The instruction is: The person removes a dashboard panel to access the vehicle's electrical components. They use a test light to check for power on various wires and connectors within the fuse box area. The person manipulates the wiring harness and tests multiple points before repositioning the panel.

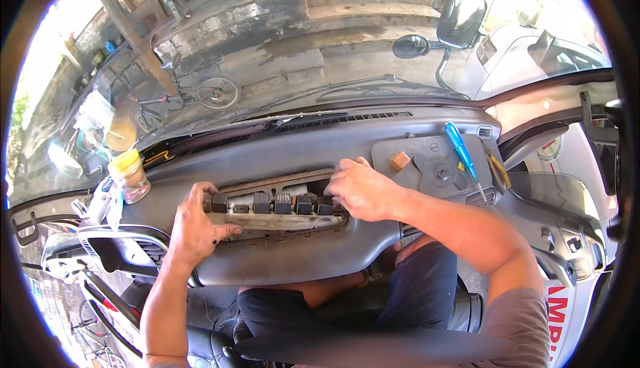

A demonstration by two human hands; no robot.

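Note:
In an opening in the grey dashboard (293, 261) sits a pale metal bracket (287, 223) carrying several black relay-like blocks (263, 203). My left hand (196, 223) grips the bracket's left end, thumb along its lower edge and fingers up beside the leftmost block. My right hand (363, 191) is at the opening's right end, fingers curled down beside the rightmost block; what they hold is hidden. An orange block (400, 161) lies on a flat grey panel (420, 178) to the right, with a blue screwdriver (459, 149) and yellow-handled pliers (499, 168) nearby.
A jar with a yellow lid (130, 176) stands on the left of the dashboard. The windscreen spans the top, with a bicycle (190, 91), steps and a white vehicle (547, 55) beyond it. A side mirror (461, 18) is outside; my legs are below the dashboard.

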